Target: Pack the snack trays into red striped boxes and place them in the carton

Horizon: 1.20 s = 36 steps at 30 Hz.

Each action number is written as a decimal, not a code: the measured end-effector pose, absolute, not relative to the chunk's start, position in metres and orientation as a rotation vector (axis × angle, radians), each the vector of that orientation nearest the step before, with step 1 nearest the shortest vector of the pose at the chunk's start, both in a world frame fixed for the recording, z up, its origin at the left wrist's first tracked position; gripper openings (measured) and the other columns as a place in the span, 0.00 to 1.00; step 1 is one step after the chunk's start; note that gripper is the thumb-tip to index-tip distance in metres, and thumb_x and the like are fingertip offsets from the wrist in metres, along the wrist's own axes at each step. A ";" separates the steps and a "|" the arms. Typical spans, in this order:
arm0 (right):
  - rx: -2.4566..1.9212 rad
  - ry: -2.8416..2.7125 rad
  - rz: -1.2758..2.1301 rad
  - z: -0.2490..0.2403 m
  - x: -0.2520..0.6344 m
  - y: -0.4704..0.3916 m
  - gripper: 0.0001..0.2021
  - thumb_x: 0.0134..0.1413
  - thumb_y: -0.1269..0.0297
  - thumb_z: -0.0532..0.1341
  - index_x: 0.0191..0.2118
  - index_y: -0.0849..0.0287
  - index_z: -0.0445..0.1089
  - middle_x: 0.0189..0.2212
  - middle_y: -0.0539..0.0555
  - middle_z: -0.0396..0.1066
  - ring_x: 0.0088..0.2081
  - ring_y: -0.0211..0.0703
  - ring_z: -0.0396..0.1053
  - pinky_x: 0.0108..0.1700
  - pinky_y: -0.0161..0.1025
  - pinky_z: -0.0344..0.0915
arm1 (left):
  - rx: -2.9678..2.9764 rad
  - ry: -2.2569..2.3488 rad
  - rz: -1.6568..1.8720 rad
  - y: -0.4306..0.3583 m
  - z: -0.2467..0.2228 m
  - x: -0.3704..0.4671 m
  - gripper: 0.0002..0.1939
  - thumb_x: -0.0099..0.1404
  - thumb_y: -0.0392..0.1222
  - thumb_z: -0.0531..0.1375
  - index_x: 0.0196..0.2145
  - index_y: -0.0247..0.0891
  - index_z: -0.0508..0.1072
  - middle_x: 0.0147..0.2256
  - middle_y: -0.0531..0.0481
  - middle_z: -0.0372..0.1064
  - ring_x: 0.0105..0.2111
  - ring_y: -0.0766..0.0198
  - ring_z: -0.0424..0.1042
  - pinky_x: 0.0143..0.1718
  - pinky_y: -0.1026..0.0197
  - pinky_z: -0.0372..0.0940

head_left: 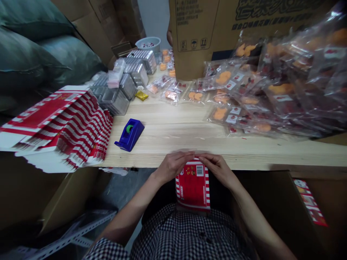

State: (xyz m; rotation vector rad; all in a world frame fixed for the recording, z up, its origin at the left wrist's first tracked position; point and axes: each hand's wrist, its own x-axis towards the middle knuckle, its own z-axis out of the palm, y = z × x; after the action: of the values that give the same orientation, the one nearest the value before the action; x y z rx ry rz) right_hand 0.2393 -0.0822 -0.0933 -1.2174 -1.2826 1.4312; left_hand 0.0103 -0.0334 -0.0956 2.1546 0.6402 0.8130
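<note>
At the table's front edge, both hands are on a red carton with white-and-red striped borders and a barcode. My left hand grips its far left corner, fingers bent over the top edge. Closed on the far right corner is my right hand, thumb and fingers near the same edge. The carton's near end reaches down to my checked shirt. Whatever lies behind its far edge is hidden by my fingers.
Left on the table are stacked striped cartons and a blue tape dispenser. Clear plastic trays stand behind. A large cardboard box and piled clear packets occupy the right. An open box sits below, holding a striped carton.
</note>
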 end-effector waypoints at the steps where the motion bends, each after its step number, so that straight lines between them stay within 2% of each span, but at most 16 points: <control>1: -1.220 -1.275 1.429 -0.094 0.240 -0.083 0.13 0.61 0.51 0.64 0.47 0.46 0.80 0.48 0.52 0.80 0.51 0.52 0.75 0.59 0.53 0.66 | 2.098 0.661 0.805 -0.033 -0.095 0.009 0.19 0.72 0.34 0.55 0.57 0.44 0.74 0.56 0.43 0.74 0.59 0.55 0.71 0.61 0.44 0.65; 6: -1.190 -1.243 1.524 -0.094 0.244 -0.084 0.13 0.59 0.53 0.66 0.47 0.47 0.80 0.48 0.52 0.80 0.50 0.51 0.76 0.56 0.52 0.69 | 1.574 0.849 0.662 -0.036 -0.089 -0.001 0.15 0.72 0.44 0.57 0.52 0.43 0.79 0.53 0.43 0.77 0.52 0.53 0.76 0.56 0.47 0.68; 10: -1.189 -1.229 1.553 -0.092 0.246 -0.085 0.13 0.56 0.54 0.68 0.46 0.48 0.81 0.47 0.54 0.81 0.50 0.52 0.77 0.55 0.52 0.69 | 1.231 0.847 0.568 -0.042 -0.082 -0.006 0.18 0.67 0.45 0.64 0.53 0.40 0.78 0.53 0.42 0.77 0.51 0.54 0.76 0.55 0.51 0.67; 13: -1.207 -1.250 1.540 -0.092 0.247 -0.085 0.12 0.55 0.54 0.69 0.44 0.49 0.81 0.45 0.54 0.81 0.48 0.52 0.77 0.54 0.52 0.70 | 1.179 0.864 0.540 -0.044 -0.081 -0.006 0.19 0.65 0.45 0.66 0.52 0.38 0.78 0.51 0.41 0.78 0.48 0.55 0.77 0.53 0.53 0.68; 17: -1.243 -1.264 1.469 -0.096 0.245 -0.084 0.11 0.56 0.53 0.68 0.43 0.49 0.82 0.42 0.54 0.82 0.45 0.51 0.79 0.52 0.52 0.71 | 1.268 0.890 0.533 -0.040 -0.088 -0.007 0.16 0.67 0.46 0.64 0.50 0.38 0.80 0.45 0.43 0.81 0.44 0.56 0.79 0.48 0.55 0.70; 19: -1.251 -1.222 1.435 -0.099 0.242 -0.083 0.11 0.55 0.52 0.68 0.41 0.50 0.82 0.41 0.54 0.83 0.44 0.51 0.79 0.52 0.52 0.72 | 1.338 0.887 0.518 -0.034 -0.090 -0.008 0.16 0.68 0.46 0.63 0.50 0.39 0.80 0.46 0.43 0.80 0.44 0.56 0.79 0.47 0.55 0.71; 22: -1.222 -1.080 1.426 -0.104 0.237 -0.089 0.16 0.54 0.52 0.69 0.48 0.49 0.80 0.49 0.54 0.80 0.50 0.52 0.77 0.56 0.52 0.70 | 1.505 0.885 0.501 -0.026 -0.083 -0.012 0.16 0.69 0.46 0.61 0.52 0.40 0.79 0.49 0.43 0.79 0.46 0.56 0.78 0.48 0.54 0.71; 25: -1.205 -0.965 1.456 -0.108 0.232 -0.103 0.23 0.60 0.53 0.66 0.60 0.46 0.71 0.61 0.52 0.71 0.61 0.50 0.69 0.64 0.52 0.62 | 1.653 0.877 0.491 -0.020 -0.069 -0.012 0.15 0.69 0.45 0.61 0.50 0.40 0.80 0.49 0.43 0.79 0.49 0.55 0.77 0.52 0.53 0.69; 27: -1.211 -0.930 1.492 -0.109 0.229 -0.111 0.23 0.62 0.53 0.64 0.62 0.45 0.68 0.63 0.51 0.67 0.63 0.49 0.66 0.66 0.53 0.59 | 1.672 0.822 0.461 -0.019 -0.060 -0.007 0.15 0.70 0.45 0.61 0.50 0.40 0.79 0.48 0.43 0.79 0.48 0.56 0.77 0.51 0.53 0.69; 32: -1.072 -0.804 1.611 -0.107 0.225 -0.115 0.27 0.55 0.58 0.70 0.61 0.45 0.70 0.53 0.52 0.78 0.52 0.48 0.76 0.60 0.51 0.67 | 1.637 0.709 0.422 -0.016 -0.052 0.011 0.16 0.71 0.45 0.60 0.53 0.42 0.78 0.45 0.45 0.81 0.41 0.61 0.78 0.42 0.59 0.71; 36: -1.043 -0.784 1.608 -0.106 0.225 -0.112 0.23 0.52 0.60 0.72 0.55 0.47 0.75 0.48 0.52 0.81 0.47 0.46 0.79 0.55 0.47 0.71 | 1.685 0.723 0.472 -0.015 -0.052 0.015 0.13 0.69 0.43 0.61 0.49 0.41 0.80 0.43 0.45 0.81 0.41 0.62 0.78 0.41 0.62 0.71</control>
State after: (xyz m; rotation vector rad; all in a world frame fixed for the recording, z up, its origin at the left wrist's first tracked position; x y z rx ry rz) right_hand 0.2246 -0.1117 -0.1057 -1.0432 -0.7836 1.6080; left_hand 0.0150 -0.0152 -0.0525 1.6850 0.7232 0.4720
